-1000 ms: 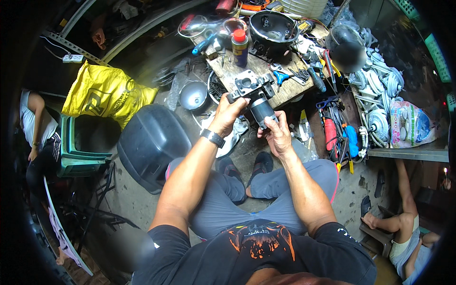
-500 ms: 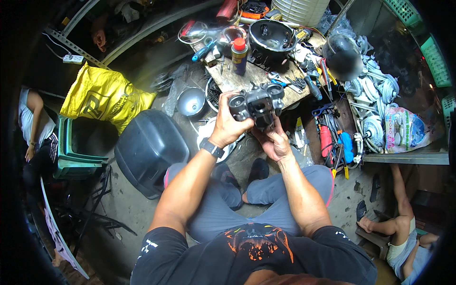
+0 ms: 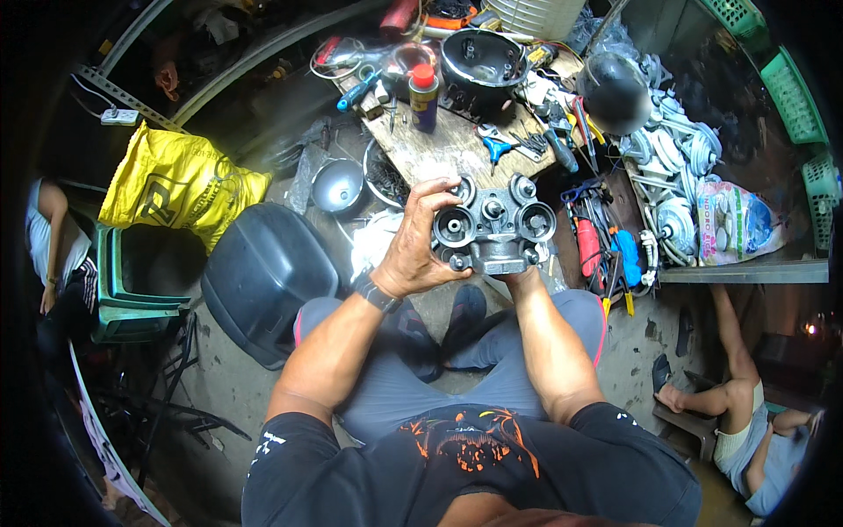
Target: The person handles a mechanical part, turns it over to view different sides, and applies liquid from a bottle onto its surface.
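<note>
Grey metal makes up the bulky machine part [image 3: 502, 237], held just before the near edge of the wooden table [image 3: 452, 149], its round sockets [image 3: 536, 221] turned up, which gives the person a clear look into them. The left hand [image 3: 413, 237] is clamped on its left side, fingers at the far edge and thumb at the near, a spread that suits its width. The right hand [image 3: 525, 281] is mostly hidden beneath, perhaps bearing weight; its grip I cannot tell. Counted: two large sockets; one red-capped can [image 3: 422, 104] and one black pot [image 3: 467, 97] on the table; one silver bowl [image 3: 338, 185] left of it.
</note>
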A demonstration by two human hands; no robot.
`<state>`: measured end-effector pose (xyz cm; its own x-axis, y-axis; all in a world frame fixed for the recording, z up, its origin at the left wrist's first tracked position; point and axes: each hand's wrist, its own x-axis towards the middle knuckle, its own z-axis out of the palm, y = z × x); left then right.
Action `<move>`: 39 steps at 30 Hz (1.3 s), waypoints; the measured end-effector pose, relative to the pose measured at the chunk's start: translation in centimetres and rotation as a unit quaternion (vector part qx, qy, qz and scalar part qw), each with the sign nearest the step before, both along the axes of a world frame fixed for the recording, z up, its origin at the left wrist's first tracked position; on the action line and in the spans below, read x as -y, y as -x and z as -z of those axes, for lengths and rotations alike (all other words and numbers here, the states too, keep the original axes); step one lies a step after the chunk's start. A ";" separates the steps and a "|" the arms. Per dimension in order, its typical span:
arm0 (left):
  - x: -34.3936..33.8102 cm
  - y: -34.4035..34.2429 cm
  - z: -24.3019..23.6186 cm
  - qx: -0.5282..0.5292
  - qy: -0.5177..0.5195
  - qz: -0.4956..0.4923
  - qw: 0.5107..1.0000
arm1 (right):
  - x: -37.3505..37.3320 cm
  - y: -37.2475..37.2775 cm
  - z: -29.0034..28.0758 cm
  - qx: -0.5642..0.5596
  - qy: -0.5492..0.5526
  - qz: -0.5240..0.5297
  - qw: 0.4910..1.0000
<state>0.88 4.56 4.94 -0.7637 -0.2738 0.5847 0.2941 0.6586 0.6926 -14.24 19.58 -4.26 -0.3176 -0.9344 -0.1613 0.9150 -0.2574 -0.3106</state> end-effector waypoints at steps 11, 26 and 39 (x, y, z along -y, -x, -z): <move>-0.7 -0.1 -0.4 0.006 0.022 -0.015 1.000 | -0.2 -0.4 0.4 -0.326 0.021 -0.024 0.945; -1.4 0.3 -0.6 0.020 0.022 -0.035 0.999 | -0.4 -1.0 3.3 -0.352 -0.042 0.011 0.935; -0.9 0.0 -0.6 0.016 0.025 -0.051 0.998 | 0.1 -0.4 3.1 -0.101 0.071 -0.041 0.991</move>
<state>0.84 5.47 5.54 -0.7521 -0.3222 0.5749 0.2023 0.7174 0.6666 -13.83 19.48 -7.32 -0.2521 -0.9671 0.0329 0.8574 -0.2390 -0.4558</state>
